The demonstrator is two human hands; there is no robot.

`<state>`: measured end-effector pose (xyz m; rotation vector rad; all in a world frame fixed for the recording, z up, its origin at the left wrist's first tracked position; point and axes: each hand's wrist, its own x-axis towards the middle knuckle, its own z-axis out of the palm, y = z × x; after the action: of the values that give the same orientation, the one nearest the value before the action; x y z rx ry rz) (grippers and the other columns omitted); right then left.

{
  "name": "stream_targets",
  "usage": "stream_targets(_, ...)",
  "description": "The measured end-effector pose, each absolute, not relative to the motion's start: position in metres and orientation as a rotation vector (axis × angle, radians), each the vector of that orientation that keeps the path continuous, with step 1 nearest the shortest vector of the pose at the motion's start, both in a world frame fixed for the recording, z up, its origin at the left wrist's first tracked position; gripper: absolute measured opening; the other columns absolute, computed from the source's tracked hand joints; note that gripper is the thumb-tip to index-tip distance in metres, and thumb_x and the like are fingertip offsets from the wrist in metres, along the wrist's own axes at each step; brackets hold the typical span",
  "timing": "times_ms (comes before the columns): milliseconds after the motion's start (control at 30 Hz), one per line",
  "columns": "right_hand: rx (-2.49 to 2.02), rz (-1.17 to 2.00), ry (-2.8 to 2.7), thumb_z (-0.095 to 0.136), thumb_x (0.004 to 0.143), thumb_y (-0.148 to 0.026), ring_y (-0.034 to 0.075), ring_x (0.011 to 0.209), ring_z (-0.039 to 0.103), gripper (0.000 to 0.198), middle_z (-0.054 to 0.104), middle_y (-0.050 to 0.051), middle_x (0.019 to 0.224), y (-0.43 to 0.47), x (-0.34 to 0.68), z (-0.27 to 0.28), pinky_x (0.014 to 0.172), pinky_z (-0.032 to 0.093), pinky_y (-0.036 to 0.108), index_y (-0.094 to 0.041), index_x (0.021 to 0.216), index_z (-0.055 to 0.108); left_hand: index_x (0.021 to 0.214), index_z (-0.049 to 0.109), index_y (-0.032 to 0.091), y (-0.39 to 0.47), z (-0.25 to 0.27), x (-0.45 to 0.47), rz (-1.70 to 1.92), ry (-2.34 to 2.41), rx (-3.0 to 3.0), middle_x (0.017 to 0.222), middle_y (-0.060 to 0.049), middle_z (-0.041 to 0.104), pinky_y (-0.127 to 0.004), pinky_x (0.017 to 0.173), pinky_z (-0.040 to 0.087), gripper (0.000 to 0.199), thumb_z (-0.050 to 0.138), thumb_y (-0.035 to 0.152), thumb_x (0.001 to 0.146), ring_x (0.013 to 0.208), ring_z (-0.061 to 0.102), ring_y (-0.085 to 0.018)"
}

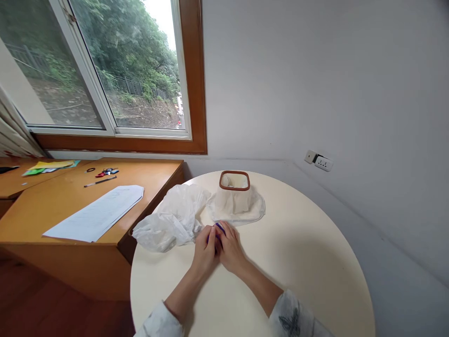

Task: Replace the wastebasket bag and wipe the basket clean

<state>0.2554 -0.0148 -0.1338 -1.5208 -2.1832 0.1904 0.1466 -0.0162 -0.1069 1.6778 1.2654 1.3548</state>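
My left hand [204, 247] and my right hand [230, 247] are close together on the white round table [291, 267]. Both are closed around a small blue-purple object [220, 228]. Only parts of it show between the fingers, so its kind cannot be made out. Just beyond my hands stands a small bin [234, 189] with a brown rounded-square rim. A thin whitish plastic bag [257, 210] is around its body and spreads onto the table. Left of my hands lies a crumpled white plastic bag [175, 210], hanging slightly over the table's left edge.
A wooden desk [84, 187] adjoins on the left. It bears paper sheets [101, 213], a pen [100, 181], a bunch of keys [107, 172] and coloured papers [51, 165]. Behind are a window [136, 70] and a wall with a socket [323, 163].
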Motion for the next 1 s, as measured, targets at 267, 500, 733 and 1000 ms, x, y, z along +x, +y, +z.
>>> stream_targets(267, -1.551, 0.079, -2.146, 0.023, 0.093, -0.031, 0.020, 0.133, 0.022, 0.045, 0.030, 0.006, 0.144, -0.051, 0.309, -0.137, 0.106, 0.024, 0.041, -0.021, 0.136, 0.034, 0.073, 0.050, 0.019, -0.036, -0.107, 0.142, 1.307, 1.322, 1.805, 0.070, -0.002, 0.053, -0.027, 0.067, 0.038, 0.033, 0.029, 0.036, 0.091, 0.069, 0.049, -0.015)
stream_targets(500, -1.647, -0.040, -2.164, 0.025, 0.093, -0.032, 0.020, 0.134, 0.021, 0.045, 0.031, 0.005, 0.144, -0.095, 0.371, -0.151, 0.106, 0.024, 0.040, -0.020, 0.136, 0.034, 0.081, 0.054, 0.018, -0.073, -0.115, 0.140, 1.106, 1.191, 2.030, 0.082, -0.007, 0.057, -0.028, 0.072, 0.040, 0.027, 0.032, 0.030, 0.091, 0.079, 0.053, -0.017)
stream_targets(733, -1.644, -0.102, -2.258, 0.028, 0.092, -0.037, 0.022, 0.135, 0.019, 0.049, 0.026, 0.004, 0.146, -0.120, 0.387, -0.155, 0.107, 0.022, 0.043, -0.023, 0.140, 0.026, 0.119, 0.048, 0.019, -0.097, -0.118, 0.140, 0.830, 1.082, 2.375, 0.121, -0.012, 0.052, -0.036, 0.096, 0.039, 0.032, 0.034, 0.028, 0.091, 0.113, 0.047, -0.021)
stream_targets(1000, -1.659, 0.036, -2.390, 0.029, 0.089, -0.050, 0.023, 0.136, 0.013, 0.058, 0.014, 0.001, 0.149, -0.130, 0.385, -0.151, 0.109, 0.017, 0.046, -0.030, 0.142, 0.014, 0.142, 0.009, 0.026, -0.098, -0.121, 0.152, 0.339, 0.965, 2.807, 0.149, -0.006, 0.014, -0.052, 0.108, 0.016, 0.059, 0.032, 0.043, 0.091, 0.136, 0.013, -0.027)
